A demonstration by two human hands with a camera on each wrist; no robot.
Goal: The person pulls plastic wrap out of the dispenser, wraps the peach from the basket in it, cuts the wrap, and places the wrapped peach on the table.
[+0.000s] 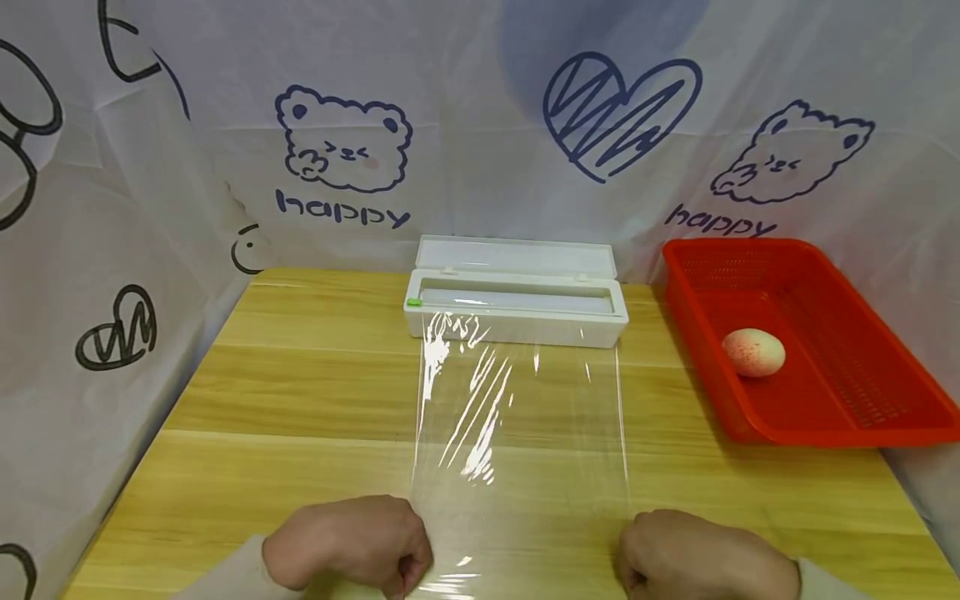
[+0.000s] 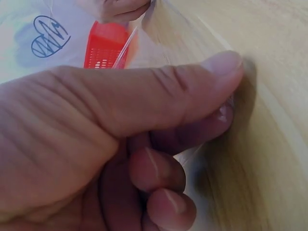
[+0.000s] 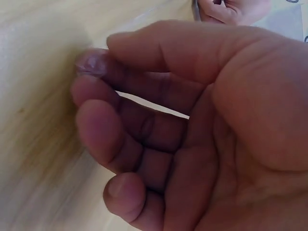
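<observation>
A sheet of clear plastic film (image 1: 525,433) stretches from a white dispenser box (image 1: 517,327) toward the front of the table, between the two hands. At the film's front left corner, my left hand (image 1: 360,537) pinches it; the left wrist view shows the thumb against the index finger of that hand (image 2: 144,110), the other fingers curled. At the front right corner my right hand (image 1: 701,554) pinches the film; in the right wrist view this hand (image 3: 183,106) has film over its index fingertip. The box lid stands raised behind the box.
A red basket (image 1: 825,437) sits at the right of the wooden table (image 1: 300,383), with a speckled egg (image 1: 753,352) at its left side. White cloth (image 1: 480,150) with drawings hangs behind the table and at both sides. A small green piece (image 1: 414,302) is on the box's left end.
</observation>
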